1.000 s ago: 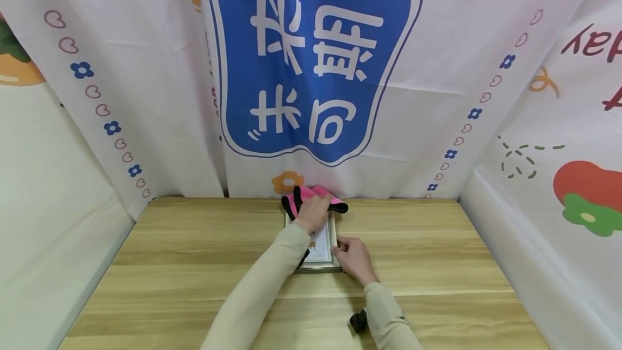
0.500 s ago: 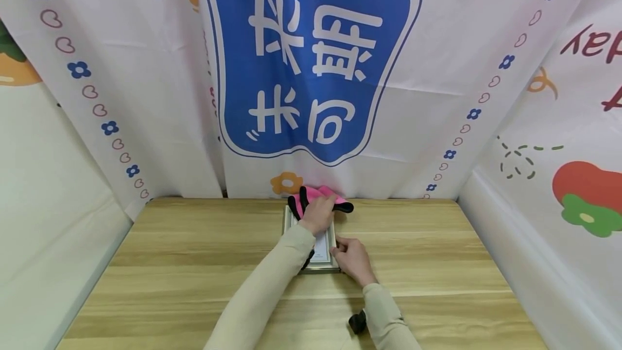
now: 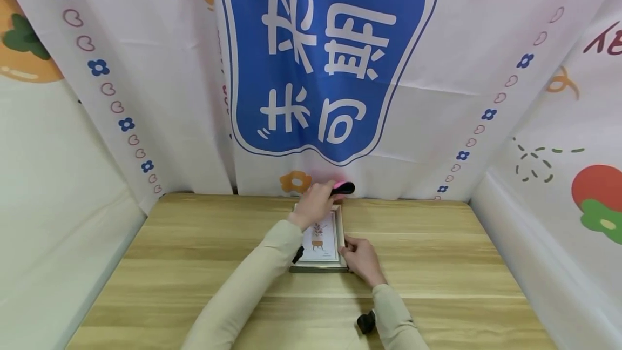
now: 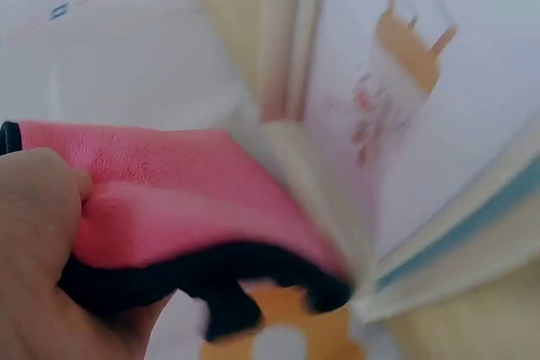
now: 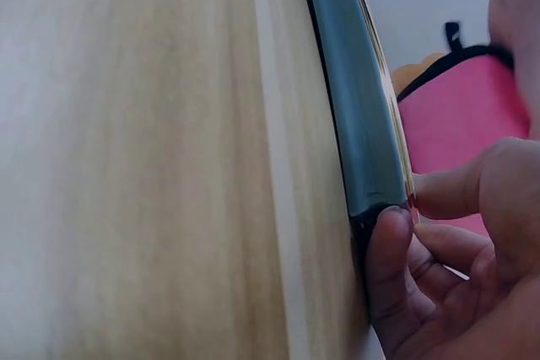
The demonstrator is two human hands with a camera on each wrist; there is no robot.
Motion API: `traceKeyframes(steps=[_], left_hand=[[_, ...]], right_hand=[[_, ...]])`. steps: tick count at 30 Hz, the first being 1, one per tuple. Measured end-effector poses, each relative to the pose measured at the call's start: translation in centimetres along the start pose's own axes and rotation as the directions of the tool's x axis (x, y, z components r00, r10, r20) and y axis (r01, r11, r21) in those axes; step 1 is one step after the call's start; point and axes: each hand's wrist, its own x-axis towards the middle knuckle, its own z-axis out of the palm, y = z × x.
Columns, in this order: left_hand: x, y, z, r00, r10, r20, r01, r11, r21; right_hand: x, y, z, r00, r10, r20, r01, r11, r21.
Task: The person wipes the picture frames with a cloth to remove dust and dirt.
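Observation:
A picture frame (image 3: 342,228) lies on the wooden table near its back edge; its picture shows a plant on an orange stool. My left hand (image 3: 313,207) holds a folded pink cloth (image 4: 169,183) with black trim over the frame's far end. In the left wrist view the cloth's edge comes close to the frame's inner corner; whether it touches is blurred. My right hand (image 3: 363,262) grips the near right corner of the frame, thumb and fingers around the greenish side (image 5: 363,99). Part of the frame's left side is hidden behind my left forearm.
A wooden tabletop (image 3: 204,263) spreads around the frame. A printed white curtain (image 3: 427,123) hangs right behind the back edge, with pale walls at both sides. A small black object (image 3: 366,322) sits at my right sleeve.
My left hand has raised the cloth off the picture, so more of the print shows and the cloth looks folded smaller. My right hand keeps its grip. The head view has shifted slightly.

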Motion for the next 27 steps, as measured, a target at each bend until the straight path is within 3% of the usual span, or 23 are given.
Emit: traceKeyframes(steps=[8, 14, 18, 23, 27], left_hand=[[-1.5, -0.6, -5.1, 0.984, -0.094, -0.151, 0.103, 0.993, 0.052], [-3.0, -1.9, -7.0, 0.959, -0.202, -0.197, 0.225, 0.969, 0.103], [-3.9, -2.7, -6.8, 0.952, -0.193, -0.239, 0.251, 0.937, 0.244], [-5.2, -4.2, -5.1, 0.935, -0.21, -0.286, 0.307, 0.882, 0.358], [-5.6, -4.9, -3.8, 0.93, -0.256, -0.265, 0.33, 0.898, 0.292]], right_hand=[[-0.1, -0.2, -0.1, 1.0, -0.003, -0.002, 0.003, 1.0, -0.002], [0.0, -0.2, -0.1, 1.0, -0.004, -0.003, 0.004, 1.0, -0.016], [0.1, -0.2, -0.2, 1.0, -0.008, -0.008, 0.008, 1.0, -0.019], [-0.1, -0.2, -0.1, 1.0, -0.011, -0.015, 0.01, 0.999, -0.031], [-0.2, -0.2, 0.0, 1.0, -0.016, -0.02, 0.015, 1.0, -0.024]])
